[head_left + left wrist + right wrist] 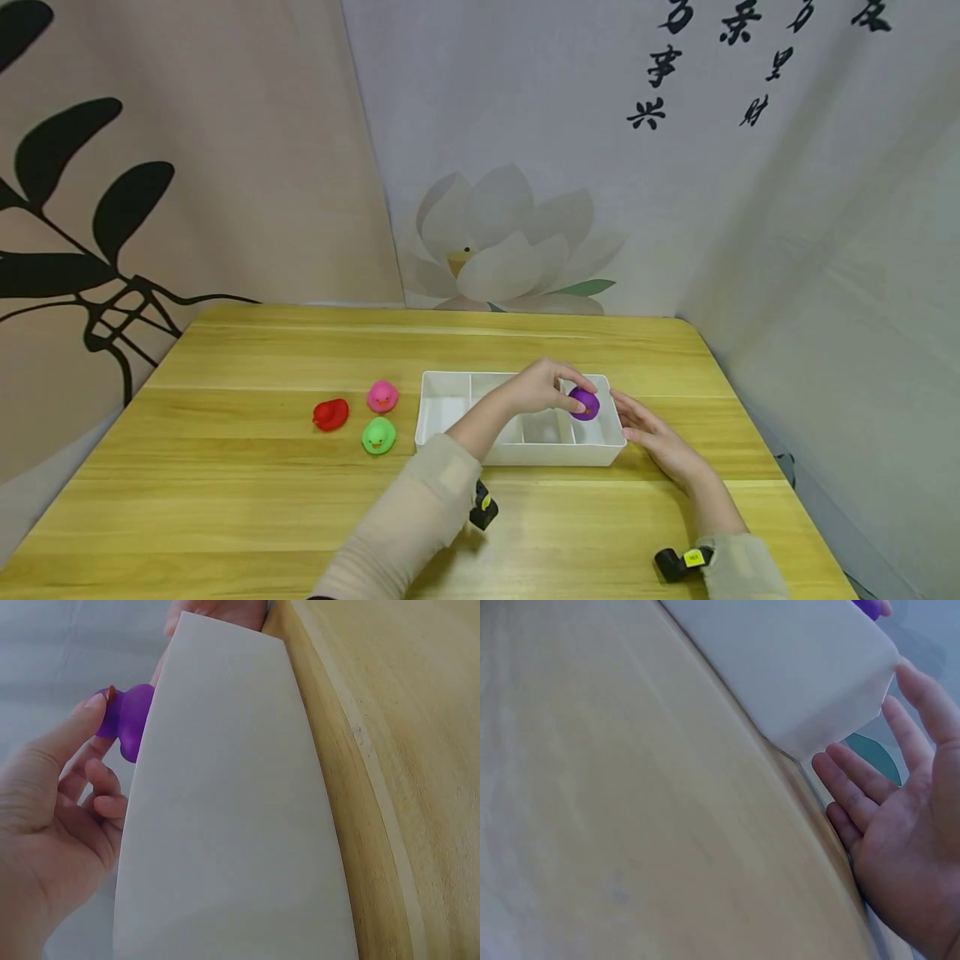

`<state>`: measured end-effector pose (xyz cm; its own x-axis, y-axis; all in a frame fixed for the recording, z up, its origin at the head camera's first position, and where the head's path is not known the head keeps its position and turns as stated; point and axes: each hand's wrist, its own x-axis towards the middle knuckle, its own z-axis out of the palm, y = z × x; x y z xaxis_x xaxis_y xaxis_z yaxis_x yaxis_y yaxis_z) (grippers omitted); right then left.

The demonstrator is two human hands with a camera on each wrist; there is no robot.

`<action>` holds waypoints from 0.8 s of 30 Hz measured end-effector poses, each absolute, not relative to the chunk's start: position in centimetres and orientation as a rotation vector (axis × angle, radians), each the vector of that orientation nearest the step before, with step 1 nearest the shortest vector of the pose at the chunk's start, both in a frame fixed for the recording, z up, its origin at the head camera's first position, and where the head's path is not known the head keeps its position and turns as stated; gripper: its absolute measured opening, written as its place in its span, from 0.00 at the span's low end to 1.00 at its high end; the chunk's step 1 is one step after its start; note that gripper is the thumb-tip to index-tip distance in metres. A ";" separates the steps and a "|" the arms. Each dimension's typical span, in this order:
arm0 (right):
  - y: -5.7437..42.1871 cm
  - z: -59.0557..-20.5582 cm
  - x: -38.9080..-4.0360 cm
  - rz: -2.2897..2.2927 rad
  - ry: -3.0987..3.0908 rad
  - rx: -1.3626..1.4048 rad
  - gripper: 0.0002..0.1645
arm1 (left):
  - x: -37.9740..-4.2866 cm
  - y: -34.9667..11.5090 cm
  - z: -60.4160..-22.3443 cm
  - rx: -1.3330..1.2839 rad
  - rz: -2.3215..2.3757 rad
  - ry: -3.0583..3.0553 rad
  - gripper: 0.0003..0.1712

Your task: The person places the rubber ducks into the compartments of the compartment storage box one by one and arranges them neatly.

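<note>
Head view: the left hand (542,389) pinches a purple toy duck (585,405) between thumb and fingers over the rightmost compartment of the white divided box (517,455). From the left wrist, the duck's head is uppermost, its body about level with the near rim, the spare fingers curled beneath the thumb. The right hand (660,439) lies spread at the box's right end, its thumb seemingly touching near the corner; whether it presses cannot be told.

To do this well, I'd lower the duck straight and upright, clear of rim and divider, and loosen the pinch only once its base meets the floor. The right hand should brace lightly, without pushing the box left. Lift the left forearm high over the other compartments, away from the green (378,436), pink (383,397) and red toy ducks (331,415) at left.
</note>
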<state>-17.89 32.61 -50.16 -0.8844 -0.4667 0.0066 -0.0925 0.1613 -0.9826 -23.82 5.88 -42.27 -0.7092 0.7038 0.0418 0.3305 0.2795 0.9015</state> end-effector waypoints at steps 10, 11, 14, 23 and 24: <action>32.7 -50.3 -17.9 -1.785 2.120 -0.560 0.35 | -23.7 6.7 -43.3 0.926 1.363 2.237 0.15; 32.7 -50.2 -17.9 -1.787 2.117 -0.562 0.35 | -23.8 6.8 -43.5 0.928 1.351 2.256 0.15; 32.6 -50.2 -17.9 -1.793 2.116 -0.565 0.35 | -23.9 7.0 -43.9 0.903 1.343 2.289 0.15; 32.6 -50.3 -17.8 -1.811 2.116 -0.555 0.35 | -23.4 7.6 -44.1 0.809 1.269 2.373 0.15; 32.6 -50.4 -17.8 -1.814 2.117 -0.552 0.35 | -23.3 7.7 -44.1 0.788 1.258 2.381 0.14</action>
<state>-17.83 32.59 -50.36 -0.8815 -0.4716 0.0222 -0.0943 0.1297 -0.9871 -23.33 7.69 -44.07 -0.7909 0.6110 -0.0346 0.3158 0.4559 0.8321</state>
